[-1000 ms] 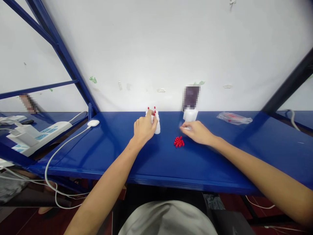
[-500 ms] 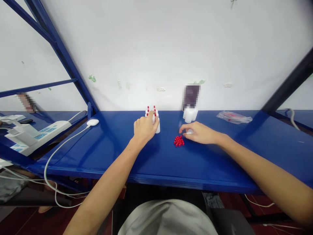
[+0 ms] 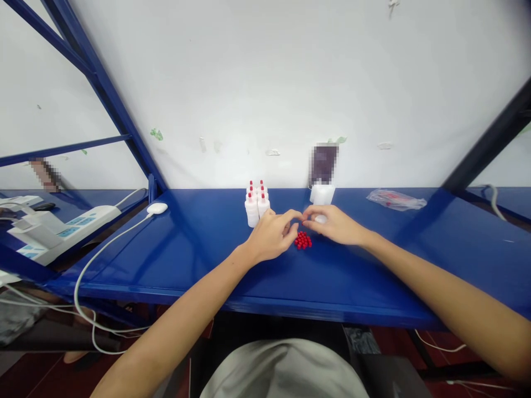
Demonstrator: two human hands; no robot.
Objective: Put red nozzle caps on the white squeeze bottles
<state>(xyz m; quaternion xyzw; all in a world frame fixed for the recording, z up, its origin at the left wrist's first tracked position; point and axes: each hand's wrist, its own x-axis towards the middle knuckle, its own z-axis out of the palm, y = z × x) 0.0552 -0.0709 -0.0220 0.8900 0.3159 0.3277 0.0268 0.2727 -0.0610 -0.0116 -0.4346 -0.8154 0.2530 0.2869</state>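
Two bare hands are meeting low over the blue metal desk (image 3: 199, 243). The left hand (image 3: 271, 235) is arching in from the left, thumb and index finger curving with a gap showing between their tips; whether anything small is sitting there, cannot tell. The right hand (image 3: 334, 225) is curling its fingers around a small white plastic piece (image 3: 321, 219), partly hidden. The index fingertips of both hands are coming very close together; contact unclear. A reddish speck is showing there, too small to identify.

Just below the fingertips, a loose cluster of small red caps (image 3: 303, 240) is lying on the desk. Beside the left hand, on its far side, white plastic bottles with red tips (image 3: 251, 211) are standing upright in a tight group. Beyond the right hand, translucent white plastic containers (image 3: 322, 194) are standing close together, a blurred dark panel (image 3: 324, 161) showing behind them. Well to the right, a clear plastic bag with red contents (image 3: 396, 199) is lying flat. Far left, a white oval device (image 3: 157, 208) is trailing a white cable (image 3: 89, 265).
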